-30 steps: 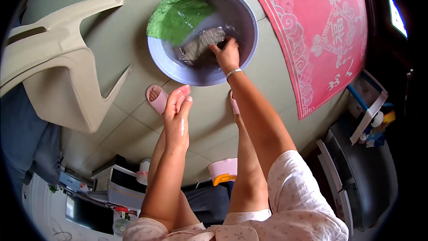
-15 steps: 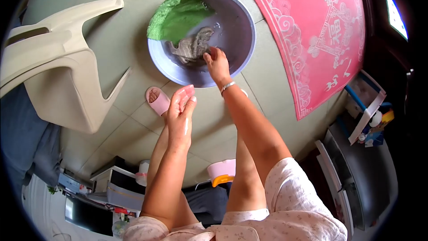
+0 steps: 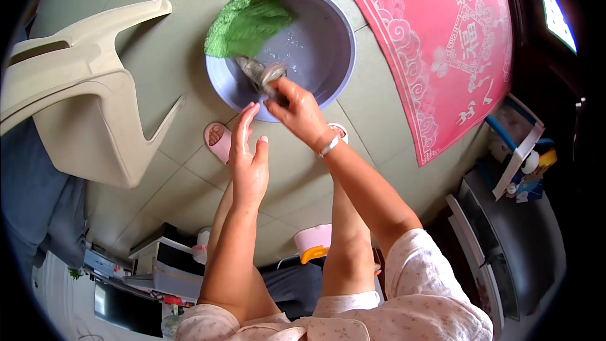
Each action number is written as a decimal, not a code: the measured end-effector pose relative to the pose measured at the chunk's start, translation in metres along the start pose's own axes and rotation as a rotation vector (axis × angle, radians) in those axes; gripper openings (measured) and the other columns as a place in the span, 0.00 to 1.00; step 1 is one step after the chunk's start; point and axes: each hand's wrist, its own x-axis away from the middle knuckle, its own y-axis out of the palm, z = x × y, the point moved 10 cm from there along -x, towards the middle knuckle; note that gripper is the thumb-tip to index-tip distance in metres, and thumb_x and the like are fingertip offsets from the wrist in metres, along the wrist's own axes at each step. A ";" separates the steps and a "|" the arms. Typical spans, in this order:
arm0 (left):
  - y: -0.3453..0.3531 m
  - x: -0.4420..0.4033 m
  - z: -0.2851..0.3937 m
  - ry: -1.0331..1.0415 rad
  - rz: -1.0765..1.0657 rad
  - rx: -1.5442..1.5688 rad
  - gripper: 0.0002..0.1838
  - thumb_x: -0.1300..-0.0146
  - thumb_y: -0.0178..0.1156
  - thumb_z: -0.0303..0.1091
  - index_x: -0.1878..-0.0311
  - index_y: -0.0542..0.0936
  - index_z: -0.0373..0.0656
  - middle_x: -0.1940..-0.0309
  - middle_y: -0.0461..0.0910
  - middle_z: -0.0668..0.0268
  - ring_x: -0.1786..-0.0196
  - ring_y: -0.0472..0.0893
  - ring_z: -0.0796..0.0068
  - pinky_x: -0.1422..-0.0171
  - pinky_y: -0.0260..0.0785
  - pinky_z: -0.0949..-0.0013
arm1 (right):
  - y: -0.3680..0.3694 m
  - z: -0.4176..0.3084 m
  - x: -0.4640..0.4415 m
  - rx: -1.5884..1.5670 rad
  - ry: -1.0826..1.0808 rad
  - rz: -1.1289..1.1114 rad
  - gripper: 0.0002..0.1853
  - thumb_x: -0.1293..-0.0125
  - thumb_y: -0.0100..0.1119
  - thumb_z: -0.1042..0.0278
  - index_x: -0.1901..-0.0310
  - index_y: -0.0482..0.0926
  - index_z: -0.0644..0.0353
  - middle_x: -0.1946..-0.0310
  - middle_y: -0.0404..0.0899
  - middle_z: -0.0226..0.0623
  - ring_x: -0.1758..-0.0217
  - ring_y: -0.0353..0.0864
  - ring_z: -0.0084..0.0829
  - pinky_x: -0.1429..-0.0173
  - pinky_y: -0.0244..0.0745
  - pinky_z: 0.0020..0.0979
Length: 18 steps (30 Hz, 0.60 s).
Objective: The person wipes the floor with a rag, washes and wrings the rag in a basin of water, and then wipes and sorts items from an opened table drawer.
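A bluish-purple basin [image 3: 344, 50] stands on the tiled floor with water in it. Inside lies a wet grey cloth [image 3: 255, 72], bunched up; its exact kind is unclear. My right hand [image 3: 298, 110], wearing a silver bracelet [image 3: 329, 146], has its fingers closed on one end of this cloth at the near side of the basin. My left hand [image 3: 248, 167] is wet and open, fingers stretched out, its tips close to the near rim and beside the right hand. Over the far left rim hangs a green towel [image 3: 243, 22], partly in the water.
A beige plastic chair [image 3: 95, 95] lies to the left. On the right is a pink mat [image 3: 435, 44] with white patterns. My feet in pink slippers [image 3: 218, 142] are just below the basin. A pink and orange plastic item [image 3: 314, 240] sits between my legs.
My right hand has come nearer to me and left, drawing up part of the grey cloth. My left hand has risen slightly towards the rim.
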 end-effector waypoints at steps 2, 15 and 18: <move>0.000 -0.003 0.020 0.138 -0.011 -0.190 0.33 0.44 0.50 0.12 0.33 0.69 0.44 0.32 0.67 0.62 0.27 0.62 0.58 0.26 0.55 0.57 | 0.000 -0.040 0.014 0.102 -0.189 -0.108 0.15 0.47 0.62 0.72 0.56 0.78 0.60 0.66 0.78 0.43 0.62 0.79 0.45 0.59 0.75 0.41; -0.020 0.003 0.049 0.456 0.094 -0.436 0.17 0.57 0.68 0.18 0.66 0.73 0.44 0.62 0.79 0.67 0.51 0.79 0.61 0.31 0.59 0.53 | -0.036 -0.052 0.037 0.669 -0.344 -0.095 0.17 0.54 0.66 0.73 0.59 0.80 0.52 0.66 0.75 0.31 0.59 0.75 0.35 0.54 0.71 0.35; -0.025 0.001 0.039 0.277 0.135 -0.236 0.15 0.54 0.65 0.16 0.64 0.74 0.41 0.66 0.75 0.65 0.63 0.74 0.61 0.45 0.66 0.58 | -0.054 -0.028 0.031 0.828 -0.213 -0.001 0.15 0.52 0.67 0.71 0.60 0.80 0.50 0.67 0.75 0.29 0.58 0.74 0.33 0.53 0.69 0.34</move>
